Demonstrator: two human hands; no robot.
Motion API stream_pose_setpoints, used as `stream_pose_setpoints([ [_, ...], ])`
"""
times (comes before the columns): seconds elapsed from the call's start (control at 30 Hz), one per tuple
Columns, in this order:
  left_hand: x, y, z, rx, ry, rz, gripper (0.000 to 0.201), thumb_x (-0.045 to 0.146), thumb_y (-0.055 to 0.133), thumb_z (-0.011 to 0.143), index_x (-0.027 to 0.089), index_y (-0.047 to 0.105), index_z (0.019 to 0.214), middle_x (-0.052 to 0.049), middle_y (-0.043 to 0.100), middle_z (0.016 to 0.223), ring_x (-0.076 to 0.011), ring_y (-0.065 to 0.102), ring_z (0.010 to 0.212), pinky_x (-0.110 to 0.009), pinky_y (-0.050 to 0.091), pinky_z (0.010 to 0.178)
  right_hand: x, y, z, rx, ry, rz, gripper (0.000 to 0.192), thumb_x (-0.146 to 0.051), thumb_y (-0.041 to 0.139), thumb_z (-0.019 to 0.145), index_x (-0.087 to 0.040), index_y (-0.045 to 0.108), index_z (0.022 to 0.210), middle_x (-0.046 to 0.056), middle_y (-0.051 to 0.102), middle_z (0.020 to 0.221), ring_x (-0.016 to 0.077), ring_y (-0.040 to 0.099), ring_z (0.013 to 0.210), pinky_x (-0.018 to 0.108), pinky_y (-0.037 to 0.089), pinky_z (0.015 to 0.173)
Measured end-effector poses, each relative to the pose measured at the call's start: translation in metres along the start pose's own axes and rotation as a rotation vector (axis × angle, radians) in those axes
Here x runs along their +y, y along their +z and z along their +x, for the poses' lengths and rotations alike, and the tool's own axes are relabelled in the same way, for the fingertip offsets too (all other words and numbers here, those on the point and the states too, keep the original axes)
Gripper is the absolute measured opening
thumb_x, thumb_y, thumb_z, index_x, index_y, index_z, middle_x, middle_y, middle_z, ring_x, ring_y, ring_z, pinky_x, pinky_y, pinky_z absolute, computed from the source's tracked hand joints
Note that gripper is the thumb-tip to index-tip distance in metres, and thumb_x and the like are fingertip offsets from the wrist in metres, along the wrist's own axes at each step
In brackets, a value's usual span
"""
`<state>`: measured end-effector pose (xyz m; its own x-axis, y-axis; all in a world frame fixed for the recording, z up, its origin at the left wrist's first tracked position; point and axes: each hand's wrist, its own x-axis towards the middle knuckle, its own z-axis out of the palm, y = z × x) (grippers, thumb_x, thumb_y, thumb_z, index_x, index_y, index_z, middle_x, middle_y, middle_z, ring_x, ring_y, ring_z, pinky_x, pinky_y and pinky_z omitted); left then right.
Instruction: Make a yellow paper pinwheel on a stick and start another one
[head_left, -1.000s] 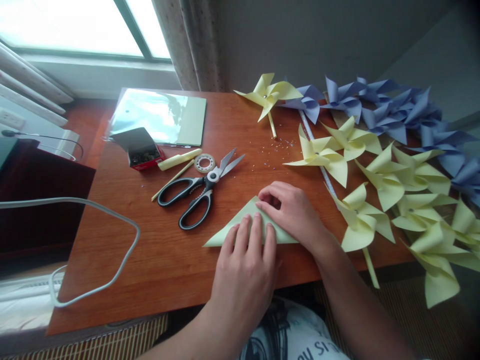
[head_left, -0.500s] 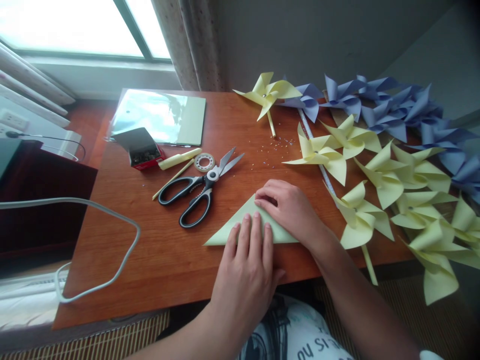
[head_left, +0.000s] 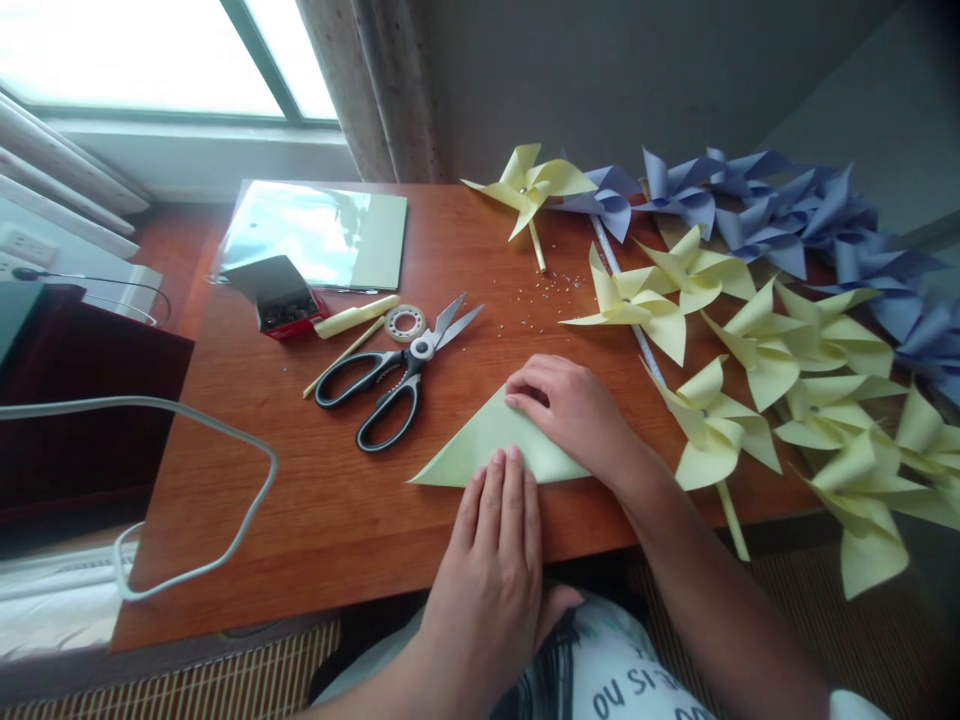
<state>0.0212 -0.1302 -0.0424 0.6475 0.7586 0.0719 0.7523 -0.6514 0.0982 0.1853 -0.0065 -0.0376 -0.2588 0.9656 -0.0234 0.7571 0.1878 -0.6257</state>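
Observation:
A light yellow-green sheet of paper (head_left: 480,440), folded into a triangle, lies on the table with its long edge toward me. My left hand (head_left: 491,560) rests flat over the near edge, fingers straight and side by side, the thumb out to the right. At the top corner, the curled fingers and thumb of my right hand (head_left: 574,415) pinch the paper and hold it down. The right corner is partly hidden under that hand. Just left of the paper lie black-handled scissors (head_left: 401,375), blades spread and pointing away.
Yellow pinwheels (head_left: 709,420) and blue pinwheels (head_left: 757,235) crowd the right side. Behind the scissors are a tape roll (head_left: 405,323), a yellow rolled stick (head_left: 358,316) and an open red box (head_left: 285,318). A paper pack (head_left: 315,235) lies at the back; a white cable (head_left: 274,465) loops at left.
My left hand has slid back toward me, its fingertips now nearer the paper's long edge and its fingers closer together. The right hand keeps its hold on the top corner.

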Motion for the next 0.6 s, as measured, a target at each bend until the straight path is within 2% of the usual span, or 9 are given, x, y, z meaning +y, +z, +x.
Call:
stream_pose_setpoints([
  [0.13, -0.0026, 0.0041, -0.0036, -0.011, 0.023, -0.02, 0.109, 0.082, 0.046, 0.084, -0.005, 0.04, 0.151, -0.032, 0.035, 0.159, -0.0431, 0.029, 0.152, -0.054, 0.018, 0.125, 0.0004, 0.0003, 0.0001, -0.004, 0.003, 0.001, 0.009, -0.014, 0.07, 0.091, -0.019, 0.07, 0.083, 0.001, 0.072, 0.09, 0.0179, 0.065, 0.089, 0.03, 0.047, 0.083],
  [0.33, -0.0039, 0.0068, -0.0038, -0.031, 0.014, -0.011, 0.116, 0.085, 0.053, 0.078, 0.001, 0.035, 0.155, -0.032, 0.033, 0.16, -0.0426, 0.027, 0.153, -0.053, 0.021, 0.124, 0.0001, -0.0013, -0.0006, -0.001, -0.005, -0.013, 0.009, -0.014, 0.069, 0.091, -0.02, 0.07, 0.084, 0.002, 0.072, 0.092, 0.0182, 0.065, 0.091, 0.03, 0.046, 0.085],
  [0.5, -0.0029, 0.0029, -0.0013, -0.053, 0.027, -0.013, 0.115, 0.082, 0.062, 0.074, 0.016, 0.027, 0.161, -0.033, 0.035, 0.159, -0.0438, 0.03, 0.151, -0.056, 0.027, 0.12, -0.0009, -0.0011, -0.0026, 0.004, -0.019, -0.02, 0.009, -0.013, 0.069, 0.091, -0.02, 0.07, 0.085, 0.002, 0.072, 0.091, 0.0183, 0.064, 0.091, 0.03, 0.046, 0.085],
  [0.6, -0.0016, 0.0025, -0.0008, -0.053, 0.02, -0.027, 0.112, 0.082, 0.06, 0.076, 0.018, 0.024, 0.161, -0.035, 0.034, 0.159, -0.0452, 0.032, 0.15, -0.057, 0.029, 0.119, -0.0005, 0.0001, -0.0034, 0.02, -0.028, -0.034, 0.009, -0.013, 0.068, 0.091, -0.02, 0.07, 0.085, 0.003, 0.072, 0.09, 0.0186, 0.063, 0.09, 0.031, 0.046, 0.084],
])
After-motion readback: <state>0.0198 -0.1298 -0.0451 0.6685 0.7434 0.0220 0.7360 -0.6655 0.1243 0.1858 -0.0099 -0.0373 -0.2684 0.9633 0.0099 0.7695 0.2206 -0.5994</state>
